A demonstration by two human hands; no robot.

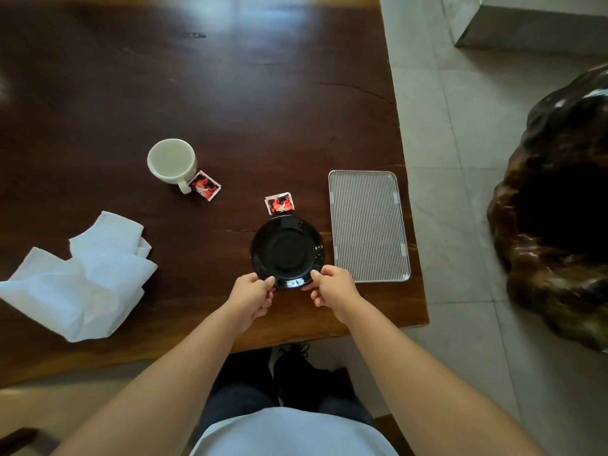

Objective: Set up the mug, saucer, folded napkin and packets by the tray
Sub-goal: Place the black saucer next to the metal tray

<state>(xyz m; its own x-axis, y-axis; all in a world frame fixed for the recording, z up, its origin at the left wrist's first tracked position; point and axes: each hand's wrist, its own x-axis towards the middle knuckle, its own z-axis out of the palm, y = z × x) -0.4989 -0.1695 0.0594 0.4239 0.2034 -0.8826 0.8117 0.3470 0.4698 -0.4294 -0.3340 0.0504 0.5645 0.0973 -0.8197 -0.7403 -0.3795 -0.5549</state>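
A black saucer (287,250) lies just left of the ribbed metal tray (367,225). My left hand (251,297) and my right hand (332,289) both pinch its near rim. One red-and-black packet (279,203) lies right behind the saucer. A second packet (205,185) rests against the white mug (171,162), which stands upright and empty farther left. A crumpled white napkin (85,274) lies unfolded at the left of the table.
The dark wooden table (230,93) ends just right of the tray and just near my hands. On the tiled floor to the right stands a large dark carved stump (559,209). My legs and shoes show below the table edge.
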